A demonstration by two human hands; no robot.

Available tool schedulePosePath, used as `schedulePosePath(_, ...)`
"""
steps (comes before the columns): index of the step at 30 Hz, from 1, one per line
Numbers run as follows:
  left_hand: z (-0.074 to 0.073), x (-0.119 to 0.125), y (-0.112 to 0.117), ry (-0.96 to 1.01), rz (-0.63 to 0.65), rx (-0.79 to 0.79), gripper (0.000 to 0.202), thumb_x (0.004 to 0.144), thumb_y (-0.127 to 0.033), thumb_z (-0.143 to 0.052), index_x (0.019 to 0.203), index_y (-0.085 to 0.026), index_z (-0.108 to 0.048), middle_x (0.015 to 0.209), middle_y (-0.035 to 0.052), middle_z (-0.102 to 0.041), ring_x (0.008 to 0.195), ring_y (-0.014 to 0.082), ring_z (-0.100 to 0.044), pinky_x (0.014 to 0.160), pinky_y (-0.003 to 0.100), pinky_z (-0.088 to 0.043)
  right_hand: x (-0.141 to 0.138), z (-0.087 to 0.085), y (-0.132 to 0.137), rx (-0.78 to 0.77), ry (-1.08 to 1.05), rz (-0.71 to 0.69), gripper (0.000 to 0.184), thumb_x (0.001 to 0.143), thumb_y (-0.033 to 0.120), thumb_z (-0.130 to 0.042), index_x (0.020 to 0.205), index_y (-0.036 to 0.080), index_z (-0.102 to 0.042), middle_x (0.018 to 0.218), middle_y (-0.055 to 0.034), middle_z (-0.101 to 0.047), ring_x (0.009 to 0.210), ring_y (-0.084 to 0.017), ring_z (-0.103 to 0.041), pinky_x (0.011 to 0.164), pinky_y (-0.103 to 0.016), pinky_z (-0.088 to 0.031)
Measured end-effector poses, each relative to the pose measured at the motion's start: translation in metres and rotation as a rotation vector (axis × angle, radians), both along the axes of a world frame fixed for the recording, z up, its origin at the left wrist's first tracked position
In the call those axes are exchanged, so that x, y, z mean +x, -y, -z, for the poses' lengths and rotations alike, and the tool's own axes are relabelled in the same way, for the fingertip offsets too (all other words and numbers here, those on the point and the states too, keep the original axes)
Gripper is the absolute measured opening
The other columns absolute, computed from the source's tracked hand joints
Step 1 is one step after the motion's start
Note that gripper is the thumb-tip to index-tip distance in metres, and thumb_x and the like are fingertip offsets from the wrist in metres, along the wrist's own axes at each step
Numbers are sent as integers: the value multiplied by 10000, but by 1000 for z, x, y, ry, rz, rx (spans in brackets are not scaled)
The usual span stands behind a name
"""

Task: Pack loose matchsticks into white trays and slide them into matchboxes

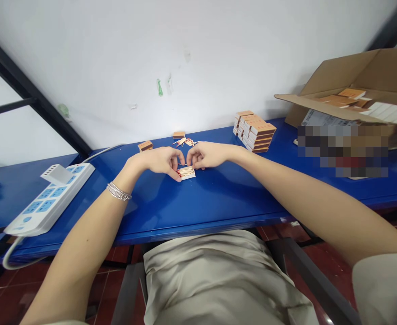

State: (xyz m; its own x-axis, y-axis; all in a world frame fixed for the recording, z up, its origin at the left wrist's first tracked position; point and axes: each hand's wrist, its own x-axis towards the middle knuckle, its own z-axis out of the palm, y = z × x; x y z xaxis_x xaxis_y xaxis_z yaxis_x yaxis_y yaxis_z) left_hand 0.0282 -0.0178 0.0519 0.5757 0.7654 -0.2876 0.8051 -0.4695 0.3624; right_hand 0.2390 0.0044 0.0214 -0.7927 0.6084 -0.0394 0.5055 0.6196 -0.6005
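Observation:
A small white matchbox tray (187,176) full of red-tipped matches lies on the blue table between my two hands. My left hand (163,160) grips the tray's left end, thumb at the near corner and fingers curled at the far side. Curled over the far right corner of the tray, my right hand (205,155) has its fingertips closed together by the matches; what they pinch is hidden. Just beyond the hands is a loose pile of matches (186,141). Near it sit a brown matchbox cover (178,134) and more brown matchbox pieces (146,145), partly behind my left hand.
Stacked matchboxes (256,128) stand by the wall to the right. Farther right is an open cardboard box (320,76) with more matchboxes inside; a blurred patch covers its front. A white power strip (54,196) with a plugged-in adapter lies at left, its cable trailing.

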Motion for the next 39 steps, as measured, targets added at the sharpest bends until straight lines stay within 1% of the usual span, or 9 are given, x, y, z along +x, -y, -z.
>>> schedulePosePath(4,-1,-1,0,13,2,-22,600,571,-484,-816,1054,-203,-597,814,17,-712,710,176,-651,618,263,-431,2,-2,-2,-28,-40,43,249,722,129,-627,966,138,-669,698,-16,-692,571,-117,-606,549,-224,-441)
schedulePosePath(10,-6,-5,0,35,-25,-37,590,570,-498,-810,1038,-193,-620,791,15,-700,690,159,-634,611,259,-427,-5,16,-10,246,-104,186,154,739,190,-649,870,137,-709,830,-45,-722,708,-132,-624,651,-229,-449)
schedulePosePath(14,-7,-5,0,-14,-46,-45,621,527,-515,-831,1022,-198,-630,800,11,-701,689,164,-633,598,257,-421,-15,27,-10,310,-37,191,121,749,179,-633,831,143,-714,826,-49,-731,729,-146,-634,650,-228,-441)
schedulePosePath(17,-4,-4,-1,-47,-45,-54,613,518,-541,-829,997,-205,-647,807,11,-708,681,167,-631,592,260,-415,-16,24,-8,326,-16,216,133,737,141,-607,815,140,-715,815,-58,-732,722,-156,-637,636,-231,-437)
schedulePosePath(20,-1,-3,-2,-58,-51,-41,604,513,-561,-822,973,-209,-655,803,9,-713,674,171,-629,582,265,-409,-10,11,-4,282,-33,241,134,727,141,-610,803,133,-720,815,-60,-730,720,-154,-632,639,-231,-437)
schedulePosePath(23,2,-3,-3,-67,-63,-19,605,505,-578,-818,954,-208,-655,795,11,-712,675,177,-628,575,270,-406,-1,-5,0,186,-41,197,137,731,183,-622,796,133,-732,773,-45,-719,674,-139,-608,621,-232,-430)
schedulePosePath(26,2,-3,-3,-81,-78,-2,592,509,-586,-812,937,-205,-661,796,16,-711,678,177,-627,577,270,-405,5,-13,2,137,-34,156,160,721,227,-638,801,136,-743,724,-31,-708,630,-129,-580,598,-237,-415)
schedulePosePath(33,0,-1,0,-74,-62,21,592,526,-569,-804,977,-205,-683,846,20,-714,713,178,-630,606,270,-416,-1,-9,6,72,7,52,167,717,260,-661,806,147,-747,742,-32,-722,640,-133,-587,586,-236,-414)
schedulePosePath(39,-2,2,2,-72,5,44,467,604,-525,-776,954,-222,-711,834,6,-710,736,169,-631,625,257,-416,4,-9,2,22,-51,-2,227,707,339,-717,847,160,-715,747,-25,-714,660,-133,-606,604,-238,-431)
